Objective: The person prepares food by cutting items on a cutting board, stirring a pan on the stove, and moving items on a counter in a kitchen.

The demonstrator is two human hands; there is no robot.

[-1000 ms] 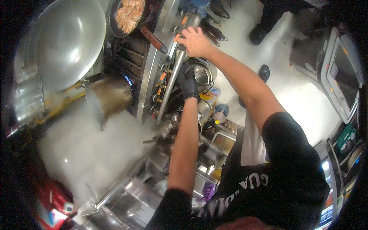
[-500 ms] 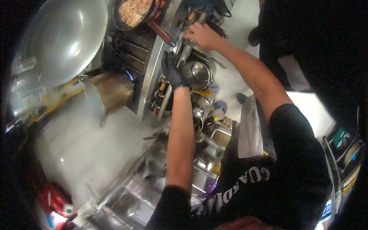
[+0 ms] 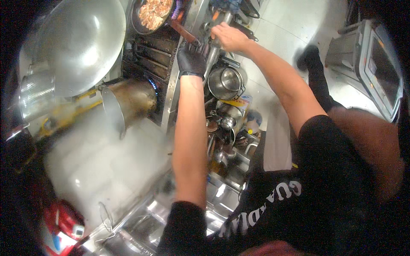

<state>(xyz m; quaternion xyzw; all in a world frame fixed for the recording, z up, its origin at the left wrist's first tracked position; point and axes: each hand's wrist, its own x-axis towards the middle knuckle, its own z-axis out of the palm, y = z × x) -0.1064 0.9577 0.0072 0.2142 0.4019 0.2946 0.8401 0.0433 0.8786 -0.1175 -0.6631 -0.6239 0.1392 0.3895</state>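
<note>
A dark frying pan [image 3: 135,22] holding browned, chopped food [image 3: 154,13] sits over a burner at the top of the view. Its reddish-brown handle [image 3: 183,31] slants down to the right. My left hand [image 3: 192,59], in a black glove, is closed around the end of this handle; the fingertips are partly hidden. Bare, my right hand [image 3: 230,37] reaches to the stove's front by the metal pipe. Its fingers are bent together at a knob or valve there, and what they pinch is hidden.
A large steel wok [image 3: 81,38] stands at upper left. Below it, a stained pot [image 3: 130,102] sits by a blue flame [image 3: 154,86]. Steel pots [image 3: 225,83] are stored under the stove front. Another person's dark-clothed leg [image 3: 318,74] and a grey bin [image 3: 346,49] are at right.
My gloved left hand has moved up from beside the stove edge and closed on the pan handle. My right hand stays by the pipe. The view has shifted slightly, bringing the bin into sight.
</note>
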